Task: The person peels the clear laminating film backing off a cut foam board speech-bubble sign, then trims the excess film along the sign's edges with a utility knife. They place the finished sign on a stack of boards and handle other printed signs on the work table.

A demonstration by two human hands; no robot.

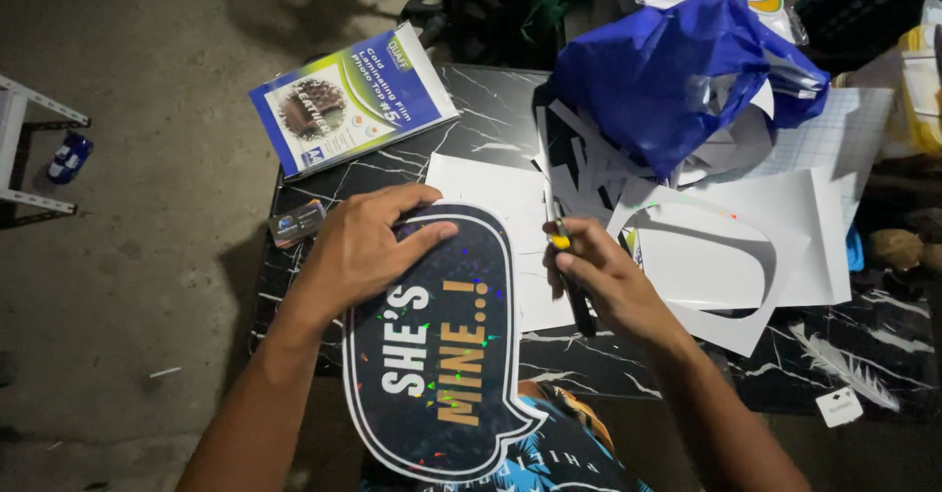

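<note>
A dark speech-bubble-shaped sign (442,355) with white and gold lettering and a white border lies over the near edge of a black marble-patterned table (491,124). My left hand (365,247) rests flat on the sign's upper left part, fingers spread. My right hand (599,271) is closed on a slim cutting knife (561,247) with a yellow and black handle; its tip points away from me, just right of the sign's top edge, over white paper (491,193).
A pack of laminating film (351,100) overhangs the table's far left corner. A small card (296,223) lies by the left edge. A blue plastic bag (677,70) sits on white paper offcuts (746,247) to the right. Grey concrete floor (147,286) is on the left.
</note>
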